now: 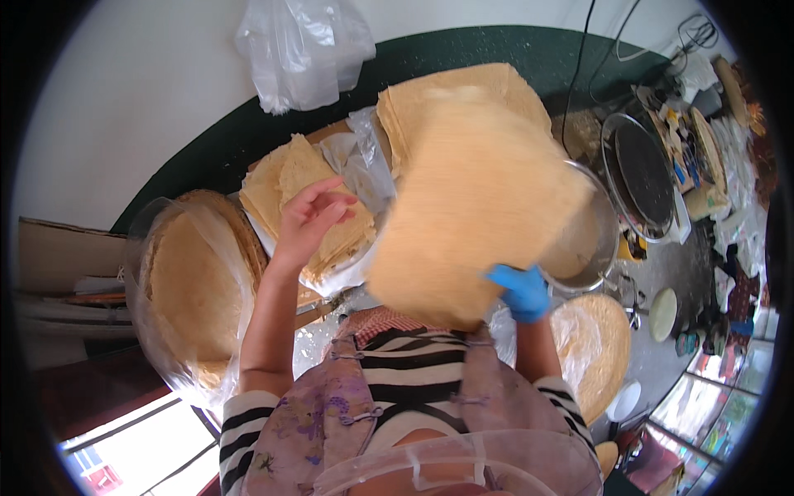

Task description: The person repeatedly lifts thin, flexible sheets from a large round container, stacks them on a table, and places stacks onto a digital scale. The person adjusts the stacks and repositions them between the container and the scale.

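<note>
My right hand (525, 291), in a blue glove, grips the near right edge of a large thin tan flatbread sheet (480, 207). The sheet is held up in front of me, blurred by motion, and it covers part of what lies behind. My left hand (313, 223) is bare, its fingers loosely bent and apart, with nothing in it. It hovers over a stack of folded flatbreads (269, 178) lying on white wrapping. Farther back, partly behind the raised sheet, is a taller stack of flatbread sheets (504, 78).
At left, round flatbreads (198, 273) sit in a clear plastic bag. To the right stand a metal pot (612, 236) with pale contents and a dark round pan (645, 178). Another round flatbread pile (608, 331) lies near my right arm. Plastic bags (306, 50) hang on the wall.
</note>
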Demonstrator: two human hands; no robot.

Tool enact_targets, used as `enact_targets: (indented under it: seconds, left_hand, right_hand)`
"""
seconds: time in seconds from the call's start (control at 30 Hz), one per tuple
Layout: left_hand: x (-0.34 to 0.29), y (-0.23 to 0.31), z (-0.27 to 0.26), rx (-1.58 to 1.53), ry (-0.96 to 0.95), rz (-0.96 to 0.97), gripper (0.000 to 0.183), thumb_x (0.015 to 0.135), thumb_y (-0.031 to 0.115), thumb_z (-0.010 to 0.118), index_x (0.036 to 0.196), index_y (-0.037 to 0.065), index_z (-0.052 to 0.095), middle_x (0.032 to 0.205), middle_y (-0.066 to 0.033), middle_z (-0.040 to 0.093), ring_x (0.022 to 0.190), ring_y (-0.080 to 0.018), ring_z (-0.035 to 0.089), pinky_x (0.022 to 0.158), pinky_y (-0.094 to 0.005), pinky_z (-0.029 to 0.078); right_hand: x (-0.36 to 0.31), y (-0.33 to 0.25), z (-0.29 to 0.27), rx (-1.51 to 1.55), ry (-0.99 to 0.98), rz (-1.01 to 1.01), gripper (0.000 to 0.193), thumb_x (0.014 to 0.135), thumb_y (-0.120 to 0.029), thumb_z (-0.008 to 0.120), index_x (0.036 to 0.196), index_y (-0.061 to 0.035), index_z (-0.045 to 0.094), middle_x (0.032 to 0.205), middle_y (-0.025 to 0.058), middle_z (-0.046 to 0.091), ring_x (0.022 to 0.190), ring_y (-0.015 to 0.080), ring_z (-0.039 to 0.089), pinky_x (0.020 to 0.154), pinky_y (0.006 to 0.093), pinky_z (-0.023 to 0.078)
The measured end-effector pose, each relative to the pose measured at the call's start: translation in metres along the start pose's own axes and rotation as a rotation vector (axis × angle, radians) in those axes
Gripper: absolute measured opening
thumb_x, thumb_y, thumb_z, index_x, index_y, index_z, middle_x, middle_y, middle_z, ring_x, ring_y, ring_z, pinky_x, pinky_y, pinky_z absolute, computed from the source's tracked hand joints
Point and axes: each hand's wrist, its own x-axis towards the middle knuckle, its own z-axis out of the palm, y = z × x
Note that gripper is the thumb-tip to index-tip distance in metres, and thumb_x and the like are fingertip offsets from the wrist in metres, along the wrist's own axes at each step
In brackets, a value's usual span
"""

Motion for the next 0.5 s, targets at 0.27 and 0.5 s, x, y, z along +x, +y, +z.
enact_targets:
  seconds: [0.27, 0.5]
  left_hand:
    - [0.105, -0.007, 0.095, 0.860, -0.074, 0.438, 0.043, 0.078, 0.015, 0.069, 0.118, 0.004, 0.055, 0.108, -0.0160, 0.062, 0.099, -0.0282, 0.060, 0.085, -0.0345, 0.048]
    - [0.146, -0.032, 0.143, 1.261, -0.241, 0.522, 0.055, 0.072, 0.033, 0.072, 0.117, 0.004, 0.055, 0.129, -0.0168, 0.047, 0.115, -0.0338, 0.048, 0.094, -0.0408, 0.041]
  right_hand:
    - [-0.042, -0.043, -0.138, 0.105, 0.584, -0.411, 0.067, 0.072, -0.010, 0.065, 0.134, -0.0035, 0.038, 0.125, 0.0103, 0.050, 0.114, 0.0252, 0.050, 0.097, 0.0396, 0.041]
    - [-0.043, -0.054, -0.139, 0.169, 0.632, -0.436, 0.061, 0.079, -0.009, 0.063, 0.134, -0.0018, 0.037, 0.126, 0.0107, 0.049, 0.115, 0.0255, 0.049, 0.098, 0.0397, 0.040]
